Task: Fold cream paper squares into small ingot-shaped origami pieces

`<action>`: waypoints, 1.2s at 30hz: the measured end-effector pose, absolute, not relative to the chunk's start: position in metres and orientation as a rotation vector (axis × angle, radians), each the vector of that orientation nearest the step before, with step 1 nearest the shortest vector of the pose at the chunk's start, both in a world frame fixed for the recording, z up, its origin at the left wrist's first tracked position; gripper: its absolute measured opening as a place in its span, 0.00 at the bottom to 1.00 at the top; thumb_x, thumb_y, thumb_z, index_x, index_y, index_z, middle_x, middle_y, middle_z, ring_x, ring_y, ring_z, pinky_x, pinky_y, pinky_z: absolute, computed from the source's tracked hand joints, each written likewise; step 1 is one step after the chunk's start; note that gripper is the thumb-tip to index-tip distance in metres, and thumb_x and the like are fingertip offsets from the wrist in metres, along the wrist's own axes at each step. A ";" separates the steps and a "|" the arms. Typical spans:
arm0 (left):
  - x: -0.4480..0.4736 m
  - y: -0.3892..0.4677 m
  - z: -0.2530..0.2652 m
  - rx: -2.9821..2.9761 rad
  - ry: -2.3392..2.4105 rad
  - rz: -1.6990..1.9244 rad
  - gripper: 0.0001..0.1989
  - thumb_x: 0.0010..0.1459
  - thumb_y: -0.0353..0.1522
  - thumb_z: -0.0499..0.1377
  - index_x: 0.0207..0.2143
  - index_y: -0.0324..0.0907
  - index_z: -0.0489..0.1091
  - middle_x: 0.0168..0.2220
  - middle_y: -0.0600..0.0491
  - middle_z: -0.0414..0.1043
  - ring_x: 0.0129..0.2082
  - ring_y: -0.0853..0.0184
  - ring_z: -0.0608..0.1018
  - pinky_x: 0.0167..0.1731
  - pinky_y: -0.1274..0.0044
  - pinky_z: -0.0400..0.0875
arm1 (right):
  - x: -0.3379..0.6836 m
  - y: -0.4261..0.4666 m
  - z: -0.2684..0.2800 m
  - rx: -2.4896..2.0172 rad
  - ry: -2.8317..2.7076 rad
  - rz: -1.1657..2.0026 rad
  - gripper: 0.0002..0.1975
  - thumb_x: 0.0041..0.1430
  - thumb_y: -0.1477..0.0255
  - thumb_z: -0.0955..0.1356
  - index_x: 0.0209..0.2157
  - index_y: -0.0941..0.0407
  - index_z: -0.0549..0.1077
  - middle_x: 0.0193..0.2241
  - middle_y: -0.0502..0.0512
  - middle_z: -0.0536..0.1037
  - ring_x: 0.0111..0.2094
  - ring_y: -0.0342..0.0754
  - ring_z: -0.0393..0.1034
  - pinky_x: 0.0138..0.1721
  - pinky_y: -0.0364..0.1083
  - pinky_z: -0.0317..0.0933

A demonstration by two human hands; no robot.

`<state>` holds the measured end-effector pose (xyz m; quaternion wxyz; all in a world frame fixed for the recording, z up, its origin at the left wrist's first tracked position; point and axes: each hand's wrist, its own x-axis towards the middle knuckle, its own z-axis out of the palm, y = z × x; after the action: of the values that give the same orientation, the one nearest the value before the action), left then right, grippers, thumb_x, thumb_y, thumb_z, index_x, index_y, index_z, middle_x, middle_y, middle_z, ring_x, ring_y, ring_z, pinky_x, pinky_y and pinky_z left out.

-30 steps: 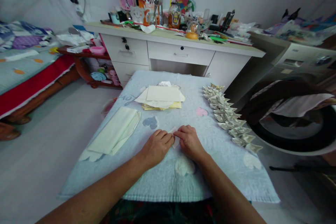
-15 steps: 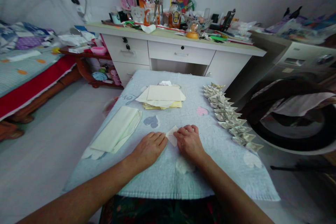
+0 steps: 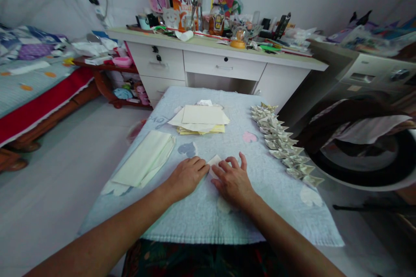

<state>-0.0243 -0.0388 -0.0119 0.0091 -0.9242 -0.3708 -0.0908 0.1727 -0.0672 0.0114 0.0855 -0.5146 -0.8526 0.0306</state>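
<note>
A small piece of white folded paper (image 3: 214, 161) lies on the cloth-covered table, partly hidden under my fingers. My left hand (image 3: 190, 176) has its fingers together, pinching the paper's left corner. Over its right side rests my right hand (image 3: 234, 180), fingers spread, the fingertips touching the surface. Farther off stands a stack of cream paper sheets (image 3: 204, 114) with yellow ones beneath. To the left lies a larger folded pale sheet (image 3: 143, 160). Rows of folded paper pieces with pointed ends (image 3: 282, 145) run along the table's right side.
A pale blue cloth with heart patterns (image 3: 182, 225) covers the table. Beyond it is a white desk (image 3: 224, 67) crowded with jars, bags and a pink clock (image 3: 157, 1). A washing machine (image 3: 367, 73) stands at the right, a bed (image 3: 35, 82) at the left.
My right hand's fingers have spread and lifted apart over the paper. My left hand has shifted slightly up and right, still at the paper's left corner.
</note>
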 end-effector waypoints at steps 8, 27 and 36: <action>-0.026 -0.039 -0.019 -2.853 -1.118 -0.301 0.08 0.63 0.28 0.52 0.43 0.39 0.69 0.38 0.49 0.71 0.41 0.63 0.71 0.39 0.72 0.68 | 0.179 -0.069 0.007 -1.581 -2.480 0.142 0.13 0.61 0.61 0.66 0.45 0.48 0.74 0.45 0.51 0.75 0.54 0.56 0.58 0.61 0.65 0.27; -0.029 -0.038 -0.014 -2.907 -1.152 -0.298 0.10 0.62 0.27 0.53 0.44 0.40 0.70 0.41 0.49 0.71 0.42 0.61 0.70 0.39 0.71 0.67 | 0.224 -0.070 0.003 -1.695 -2.372 0.116 0.13 0.62 0.63 0.64 0.46 0.47 0.75 0.50 0.52 0.74 0.52 0.56 0.57 0.56 0.58 0.43; -0.008 -0.006 0.001 -3.028 -1.529 -0.384 0.08 0.58 0.33 0.58 0.27 0.41 0.72 0.28 0.53 0.69 0.33 0.65 0.72 0.34 0.75 0.66 | 0.188 -0.026 0.025 -1.796 -2.434 0.229 0.11 0.58 0.64 0.66 0.36 0.55 0.75 0.41 0.58 0.72 0.44 0.54 0.60 0.43 0.50 0.52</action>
<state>-0.0084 -0.0058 0.0006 -0.1357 -0.8788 -0.4436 -0.1116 0.1881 -0.0262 0.0247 0.0543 -0.5911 -0.8012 0.0755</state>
